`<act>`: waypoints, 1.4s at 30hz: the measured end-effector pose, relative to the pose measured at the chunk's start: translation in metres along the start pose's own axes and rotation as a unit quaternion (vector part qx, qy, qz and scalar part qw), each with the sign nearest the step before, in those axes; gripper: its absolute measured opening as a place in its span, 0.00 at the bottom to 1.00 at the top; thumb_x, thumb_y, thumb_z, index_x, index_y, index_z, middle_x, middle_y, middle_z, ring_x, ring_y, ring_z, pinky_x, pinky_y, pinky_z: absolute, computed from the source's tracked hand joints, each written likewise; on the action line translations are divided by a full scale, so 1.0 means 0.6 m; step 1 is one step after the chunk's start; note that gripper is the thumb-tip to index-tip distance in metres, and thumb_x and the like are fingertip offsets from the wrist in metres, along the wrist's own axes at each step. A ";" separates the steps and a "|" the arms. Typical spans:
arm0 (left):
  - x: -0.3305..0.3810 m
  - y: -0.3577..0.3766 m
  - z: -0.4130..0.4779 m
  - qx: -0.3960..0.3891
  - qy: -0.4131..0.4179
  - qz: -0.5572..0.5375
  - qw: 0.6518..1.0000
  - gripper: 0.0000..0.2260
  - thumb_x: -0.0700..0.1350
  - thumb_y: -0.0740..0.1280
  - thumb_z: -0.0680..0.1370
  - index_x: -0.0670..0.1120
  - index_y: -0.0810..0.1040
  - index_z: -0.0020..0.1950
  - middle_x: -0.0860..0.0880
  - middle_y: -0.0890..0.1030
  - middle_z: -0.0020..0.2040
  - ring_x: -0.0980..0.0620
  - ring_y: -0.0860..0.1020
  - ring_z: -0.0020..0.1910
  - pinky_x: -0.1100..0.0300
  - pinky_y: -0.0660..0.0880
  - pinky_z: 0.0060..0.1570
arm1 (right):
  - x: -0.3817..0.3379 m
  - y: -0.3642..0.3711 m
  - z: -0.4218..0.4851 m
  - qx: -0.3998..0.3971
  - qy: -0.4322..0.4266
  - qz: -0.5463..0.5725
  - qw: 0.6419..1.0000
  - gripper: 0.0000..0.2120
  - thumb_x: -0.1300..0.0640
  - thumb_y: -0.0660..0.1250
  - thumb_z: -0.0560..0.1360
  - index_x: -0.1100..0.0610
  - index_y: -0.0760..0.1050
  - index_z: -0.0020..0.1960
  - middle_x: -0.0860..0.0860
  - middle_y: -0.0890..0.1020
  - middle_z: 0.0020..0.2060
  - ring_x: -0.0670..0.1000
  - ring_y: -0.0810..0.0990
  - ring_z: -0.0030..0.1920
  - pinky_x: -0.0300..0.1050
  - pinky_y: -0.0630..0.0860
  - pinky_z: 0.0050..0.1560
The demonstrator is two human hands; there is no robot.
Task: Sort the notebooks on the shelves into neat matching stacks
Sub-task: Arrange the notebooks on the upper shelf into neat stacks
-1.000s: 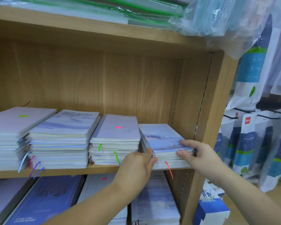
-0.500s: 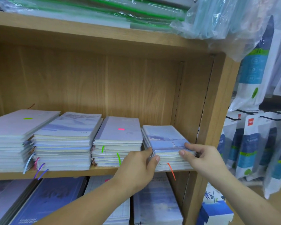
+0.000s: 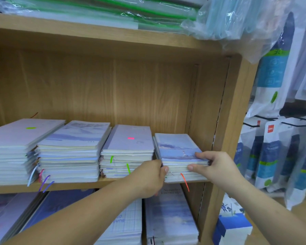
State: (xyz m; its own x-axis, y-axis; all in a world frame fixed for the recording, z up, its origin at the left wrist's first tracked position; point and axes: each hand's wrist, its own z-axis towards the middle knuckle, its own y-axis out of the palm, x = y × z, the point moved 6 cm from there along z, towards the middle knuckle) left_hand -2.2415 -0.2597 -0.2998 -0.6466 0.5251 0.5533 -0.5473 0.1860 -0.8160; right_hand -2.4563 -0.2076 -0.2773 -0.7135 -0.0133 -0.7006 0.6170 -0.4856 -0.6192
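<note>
Blue sky-print notebook stack (image 3: 177, 149) at right end of pale wooden shelf (image 3: 69, 187), left hand (image 3: 148, 177) gripping its left front corner, right hand (image 3: 217, 167) pinching top copies, lilac pink-tabbed stack (image 3: 129, 140) just beside.

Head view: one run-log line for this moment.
left hand: grips rightmost stack, left side | right hand: pinches its top front edge

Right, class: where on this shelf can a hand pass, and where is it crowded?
Free: the tall gap between the stacks and the upper shelf. Crowded: four stacks sit side by side with mere slits; the right stack, held by the left hand and right hand, nearly meets the side wall.
</note>
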 end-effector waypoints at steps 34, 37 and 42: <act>0.042 -0.017 0.007 -0.008 0.012 0.285 0.958 0.18 0.55 0.50 0.87 0.42 0.68 0.62 0.39 0.80 0.56 0.39 0.80 0.54 0.53 0.69 0.44 | 0.012 -0.017 0.024 -0.212 0.001 -0.212 0.954 0.16 0.38 0.65 0.80 0.52 0.74 0.46 0.51 0.82 0.39 0.52 0.83 0.42 0.51 0.81 0.48; 0.053 -0.018 0.006 0.000 0.024 0.334 0.942 0.18 0.55 0.50 0.88 0.42 0.68 0.62 0.40 0.81 0.54 0.40 0.81 0.53 0.54 0.67 0.41 | 0.019 -0.016 0.026 -0.205 -0.004 -0.212 0.956 0.17 0.39 0.64 0.80 0.52 0.74 0.46 0.52 0.83 0.40 0.52 0.83 0.41 0.51 0.82 0.48; 0.058 -0.015 0.004 0.016 0.026 0.350 0.936 0.16 0.53 0.50 0.88 0.43 0.68 0.63 0.42 0.80 0.51 0.40 0.81 0.54 0.53 0.68 0.40 | 0.016 -0.017 0.026 -0.206 0.003 -0.208 0.956 0.18 0.39 0.64 0.80 0.54 0.75 0.46 0.53 0.84 0.40 0.55 0.85 0.41 0.55 0.83 0.49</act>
State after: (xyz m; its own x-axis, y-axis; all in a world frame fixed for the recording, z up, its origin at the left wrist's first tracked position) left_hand -2.2606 -0.2452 -0.2728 -0.8266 0.5490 -0.1238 -0.0159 -0.2427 -0.9700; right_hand -2.4748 -0.2166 -0.2724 -0.9250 0.1112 -0.3634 0.3585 -0.0617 -0.9315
